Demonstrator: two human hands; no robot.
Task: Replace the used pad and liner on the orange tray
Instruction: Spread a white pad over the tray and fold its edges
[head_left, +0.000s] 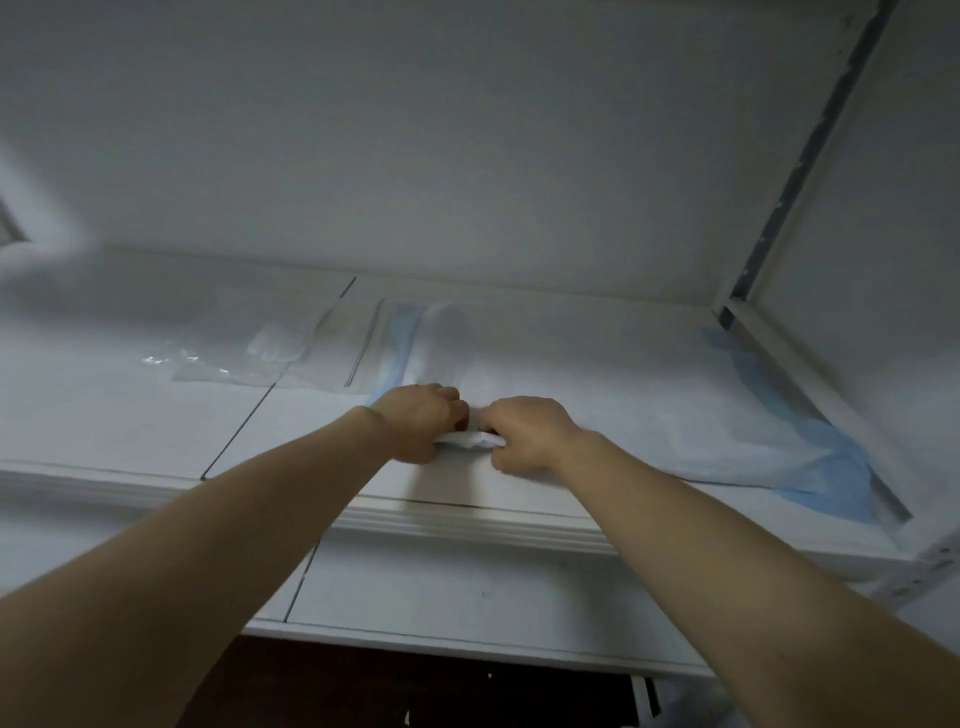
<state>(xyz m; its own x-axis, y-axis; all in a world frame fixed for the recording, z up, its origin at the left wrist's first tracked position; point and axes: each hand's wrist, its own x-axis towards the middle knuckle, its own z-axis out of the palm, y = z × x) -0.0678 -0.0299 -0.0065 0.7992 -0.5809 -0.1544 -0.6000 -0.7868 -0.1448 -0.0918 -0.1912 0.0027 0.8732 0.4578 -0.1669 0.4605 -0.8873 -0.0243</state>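
Observation:
Both my arms reach up onto a white shelf (130, 431). My left hand (418, 421) and my right hand (527, 434) are close together, and both grip a small folded white piece (470, 441) between them, fingers curled round it. Behind my left hand lies a folded white pad with a blue edge (410, 343). A larger white and blue pad (727, 431) is spread out on the shelf to the right of my right hand. No orange tray is in view.
A clear plastic bag (249, 353) lies on the shelf at the back left. A white post (810, 384) and wall close the shelf on the right. A white cabinet front (467, 597) runs below the shelf edge, with a dark gap underneath.

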